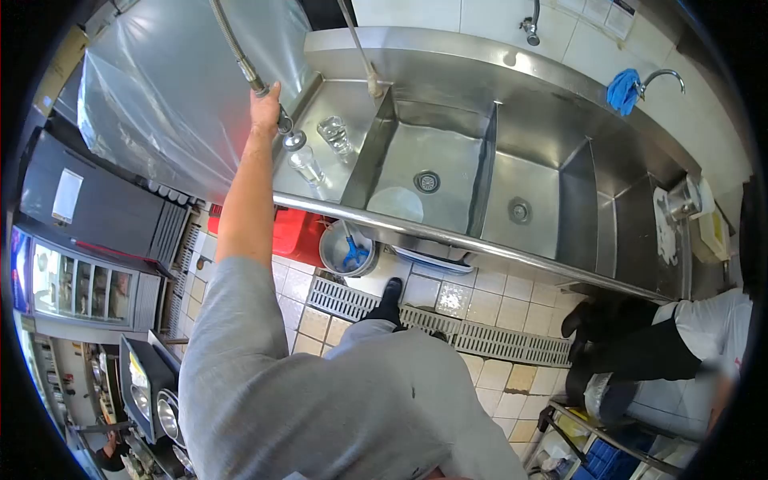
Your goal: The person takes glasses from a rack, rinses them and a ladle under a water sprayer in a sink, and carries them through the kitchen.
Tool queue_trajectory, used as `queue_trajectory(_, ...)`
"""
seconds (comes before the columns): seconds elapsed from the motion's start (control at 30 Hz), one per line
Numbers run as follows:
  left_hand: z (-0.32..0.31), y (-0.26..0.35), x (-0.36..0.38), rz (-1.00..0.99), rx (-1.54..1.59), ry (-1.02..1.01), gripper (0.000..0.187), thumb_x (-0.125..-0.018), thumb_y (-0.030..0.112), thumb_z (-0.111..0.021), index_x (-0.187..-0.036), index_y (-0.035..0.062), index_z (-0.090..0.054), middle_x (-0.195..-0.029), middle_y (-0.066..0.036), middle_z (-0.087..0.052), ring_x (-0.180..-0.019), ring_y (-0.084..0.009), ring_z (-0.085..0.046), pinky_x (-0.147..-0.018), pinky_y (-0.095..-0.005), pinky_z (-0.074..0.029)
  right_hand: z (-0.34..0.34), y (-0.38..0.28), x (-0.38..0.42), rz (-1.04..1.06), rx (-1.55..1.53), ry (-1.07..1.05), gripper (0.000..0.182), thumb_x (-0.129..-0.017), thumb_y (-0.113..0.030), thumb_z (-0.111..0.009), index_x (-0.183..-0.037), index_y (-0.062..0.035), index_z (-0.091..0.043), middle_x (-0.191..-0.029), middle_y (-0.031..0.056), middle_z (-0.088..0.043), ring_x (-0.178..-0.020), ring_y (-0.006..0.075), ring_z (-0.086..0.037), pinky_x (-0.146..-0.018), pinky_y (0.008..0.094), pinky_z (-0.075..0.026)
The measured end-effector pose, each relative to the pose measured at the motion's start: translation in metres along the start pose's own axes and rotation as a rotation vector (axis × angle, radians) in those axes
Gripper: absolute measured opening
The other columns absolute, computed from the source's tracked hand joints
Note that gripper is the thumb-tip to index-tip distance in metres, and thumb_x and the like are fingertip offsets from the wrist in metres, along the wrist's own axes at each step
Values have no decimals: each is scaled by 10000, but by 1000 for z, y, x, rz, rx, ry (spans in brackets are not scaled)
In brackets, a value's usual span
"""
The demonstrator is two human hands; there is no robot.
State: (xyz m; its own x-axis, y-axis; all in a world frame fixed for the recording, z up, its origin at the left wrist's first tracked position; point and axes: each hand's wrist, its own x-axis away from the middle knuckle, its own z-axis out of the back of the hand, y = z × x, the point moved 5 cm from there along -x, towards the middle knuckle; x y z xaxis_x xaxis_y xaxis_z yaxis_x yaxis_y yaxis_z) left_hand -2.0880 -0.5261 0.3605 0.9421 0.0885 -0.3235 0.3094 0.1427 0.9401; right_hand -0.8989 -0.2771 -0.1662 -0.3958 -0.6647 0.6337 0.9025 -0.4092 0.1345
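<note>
My left hand (265,109) is closed around the handle of a pre-rinse sprayer at the end of a metal hose (234,44). The sprayer's head (294,140) hangs just over a clear glass (305,166) on the steel drainboard (298,178). A second clear glass (336,136) lies to the right of it. Whether water is flowing, I cannot make out. My left arm reaches straight forward past the sink's front edge. My right hand is not in view.
A sink with basins (448,152) runs to the right, a round white disc (398,205) in the first. A blue cloth (622,92) hangs by a tap. Below stand a red bin (298,237) and a metal bucket (346,250). At right is another person (640,344) beside a cart (616,440).
</note>
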Motion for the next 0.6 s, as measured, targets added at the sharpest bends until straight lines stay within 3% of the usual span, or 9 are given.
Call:
queue_trajectory(0.17, 5, 14, 13, 40, -29, 11, 513, -886, 319, -739, -1252, 48, -505, -1107, -107, -590, -1014, -217, -562, -886, -382, -467, 28, -37, 11, -21, -187, 134, 798, -984, -631, -429, -1010, 129, -671, -826, 295, -683, -762, 395, -666, -682, 540, -498)
queue_trajectory(0.27, 7, 32, 11, -4, -82, 97, 515, -889, 316, -732, -1265, 49, -502, -1131, -118, -598, -1056, -247, -567, -922, -412, -462, 53, -103, 44, 24, -296, 199, 835, -986, -651, -410, -956, 139, -682, -823, 301, -680, -752, 407, -658, -678, 545, -491)
queue_trajectory(0.33, 8, 42, 10, -21, -64, 109, 522, -889, 313, -734, -1273, 47, -502, -1135, -116, -598, -1054, -244, -567, -922, -409, -461, 86, -166, 75, 176, -368, 208, 892, -992, -672, -372, -769, 146, -650, -808, 318, -669, -744, 457, -627, -700, 554, -475)
queue_trajectory(0.4, 7, 41, 12, -18, -55, 110, 529, -888, 310, -735, -1281, 45, -501, -1138, -114, -597, -1052, -241, -566, -921, -406, -460, 82, -201, 64, 391, -502, 157, 880, -988, -680, -384, -752, 129, -638, -726, 257, -658, -699, 423, -611, -669, 549, -455)
queue_trajectory(0.43, 8, 40, 13, -8, -34, 78, 533, -888, 305, -736, -1287, 41, -501, -1140, -111, -599, -1048, -238, -566, -918, -405, -460, 80, -207, 53, 389, -495, 161, 880, -988, -680, -384, -752, 129, -638, -726, 257, -658, -699, 423, -611, -669, 549, -455)
queue_trajectory(0.5, 9, 36, 11, 1, -10, 52, 537, -888, 300, -736, -1293, 37, -501, -1143, -108, -600, -1045, -235, -566, -915, -404, -460, 74, -235, 39, 610, -501, 30, 840, -986, -683, -398, -647, 66, -568, -611, 149, -577, -603, 348, -548, -597, 517, -434)
queue_trajectory(0.53, 9, 30, 11, 30, -12, 18, 538, -888, 297, -736, -1292, 29, -502, -1148, -108, -599, -1046, -231, -564, -911, -397, -462, 76, -234, 36, 610, -493, 31, 840, -986, -683, -398, -647, 66, -568, -611, 149, -577, -603, 348, -548, -597, 517, -434)
queue_trajectory(0.6, 10, 13, 6, 62, -13, -14, 538, -889, 293, -736, -1291, 21, -503, -1152, -108, -599, -1047, -227, -563, -906, -391, -463, 79, -240, 40, 540, -592, -165, 773, -988, -680, -409, -570, -33, -477, -560, 46, -465, -526, 235, -473, -502, 441, -398)
